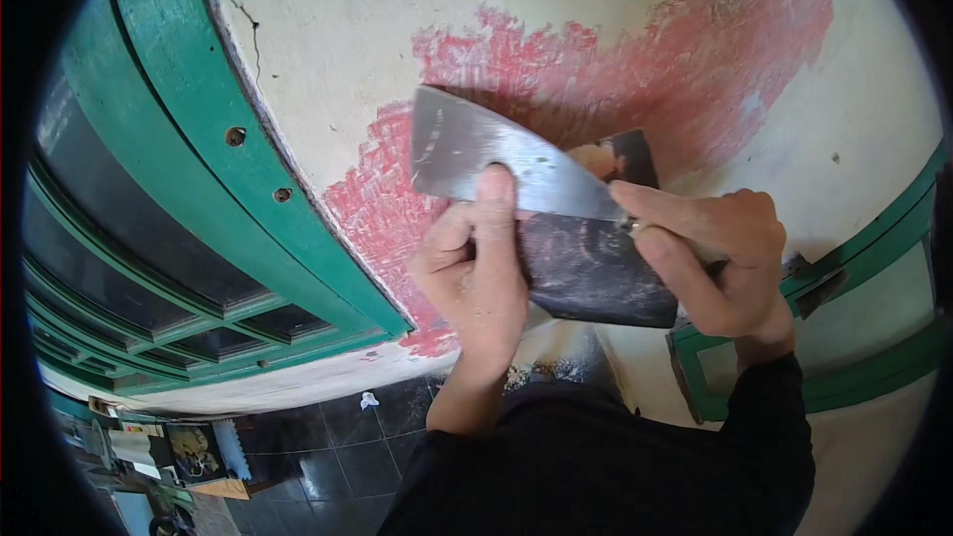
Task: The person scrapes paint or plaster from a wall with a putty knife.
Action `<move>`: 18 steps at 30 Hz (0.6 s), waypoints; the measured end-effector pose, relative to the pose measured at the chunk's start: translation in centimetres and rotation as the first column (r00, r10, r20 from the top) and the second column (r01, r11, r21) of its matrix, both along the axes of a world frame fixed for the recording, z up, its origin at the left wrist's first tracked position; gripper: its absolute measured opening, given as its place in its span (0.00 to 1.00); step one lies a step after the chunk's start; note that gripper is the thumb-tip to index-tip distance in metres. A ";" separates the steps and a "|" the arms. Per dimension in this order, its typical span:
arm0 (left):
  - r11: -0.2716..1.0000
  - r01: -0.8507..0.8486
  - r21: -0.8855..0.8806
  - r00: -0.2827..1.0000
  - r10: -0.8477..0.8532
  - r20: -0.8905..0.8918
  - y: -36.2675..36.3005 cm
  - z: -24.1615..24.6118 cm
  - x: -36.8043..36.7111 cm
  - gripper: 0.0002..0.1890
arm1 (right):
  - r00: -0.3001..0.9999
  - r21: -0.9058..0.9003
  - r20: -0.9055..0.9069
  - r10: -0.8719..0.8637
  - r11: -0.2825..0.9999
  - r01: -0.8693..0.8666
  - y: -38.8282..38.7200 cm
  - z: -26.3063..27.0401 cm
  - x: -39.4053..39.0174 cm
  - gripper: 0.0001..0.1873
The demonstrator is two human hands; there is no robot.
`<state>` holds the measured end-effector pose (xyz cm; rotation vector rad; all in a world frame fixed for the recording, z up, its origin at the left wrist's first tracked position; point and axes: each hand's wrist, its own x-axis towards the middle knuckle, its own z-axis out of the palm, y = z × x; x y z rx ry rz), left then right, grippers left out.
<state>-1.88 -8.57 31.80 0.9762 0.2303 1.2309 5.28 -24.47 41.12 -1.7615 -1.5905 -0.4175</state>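
Note:
A wide steel scraper [484, 141] is between my hands in front of the wall, its broad edge pointing left. My right hand [733, 260] grips it near the neck, and most of the handle is hidden in the palm. On the blade's face rests the thumb of my left hand [476, 268], whose other fingers are curled. Behind the blade, a dark, dusty flat sheet [595, 268] with a printed-looking upper part spans the gap between the hands. Whether my left fingers hold this sheet cannot be told. Ragged red patches [715, 67] show on the cream wall [357, 30].
A green window frame [298, 238] with glass panes borders the wall at left; a crack runs near it. Another green frame [841, 380] stands at right. Below are dark floor tiles [350, 424], a white scrap [368, 400], pale debris [569, 370] and a cluttered table [216, 490].

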 end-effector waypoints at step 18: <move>0.995 -0.036 -0.088 0.993 0.046 0.107 -0.4 1.6 0.5 0.21 | 0.999 -0.068 -0.053 0.013 0.998 -0.017 0.2 1.1 -0.3 0.18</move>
